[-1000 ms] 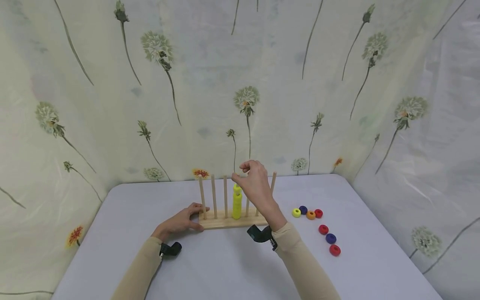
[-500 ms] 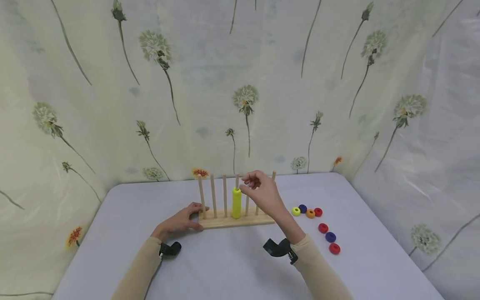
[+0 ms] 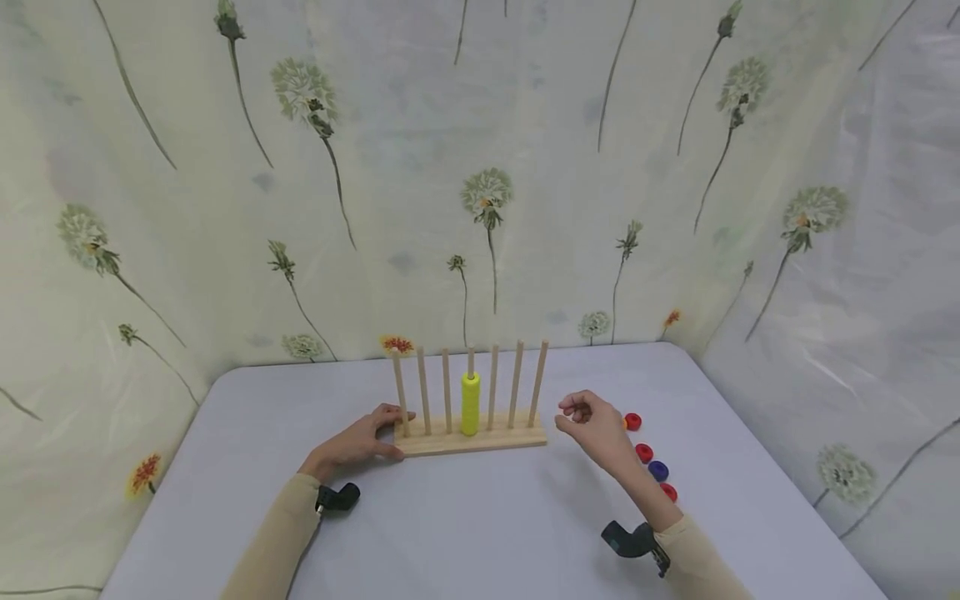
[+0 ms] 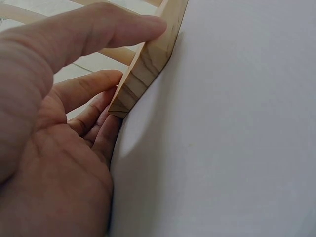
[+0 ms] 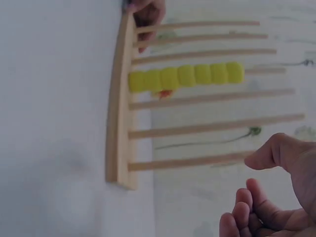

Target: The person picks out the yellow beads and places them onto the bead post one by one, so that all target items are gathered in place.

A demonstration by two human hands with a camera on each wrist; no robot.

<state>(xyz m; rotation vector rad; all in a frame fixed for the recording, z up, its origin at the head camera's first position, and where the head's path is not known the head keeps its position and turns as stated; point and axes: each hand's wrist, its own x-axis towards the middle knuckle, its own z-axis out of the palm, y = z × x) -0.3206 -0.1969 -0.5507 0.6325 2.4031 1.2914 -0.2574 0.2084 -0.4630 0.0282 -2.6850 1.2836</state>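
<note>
A wooden peg stand (image 3: 510, 438) with several upright pegs rests on the table. One middle peg carries a stack of yellow beads (image 3: 470, 405), and its tip pokes out above them; the other pegs are bare. My left hand (image 3: 358, 440) grips the stand's left end. In the left wrist view the thumb lies along the front of the wooden base (image 4: 140, 79), with fingers around its end. To the right of the stand, my right hand (image 3: 600, 429) hovers over the table, fingers loosely bent and a gap between thumb and fingers. Nothing is in it in the right wrist view.
Beyond the right hand lie loose beads: a red bead (image 3: 633, 422), another red bead (image 3: 643, 453), a blue bead (image 3: 658, 471) and a partly covered red bead (image 3: 669, 492). The hand hides others. A flower-print curtain (image 3: 405, 167) hangs behind the table.
The top yellow bead has dropped onto the stack. My right hand has let go of it and moved right and down, away from the stand. The left hand keeps its place.
</note>
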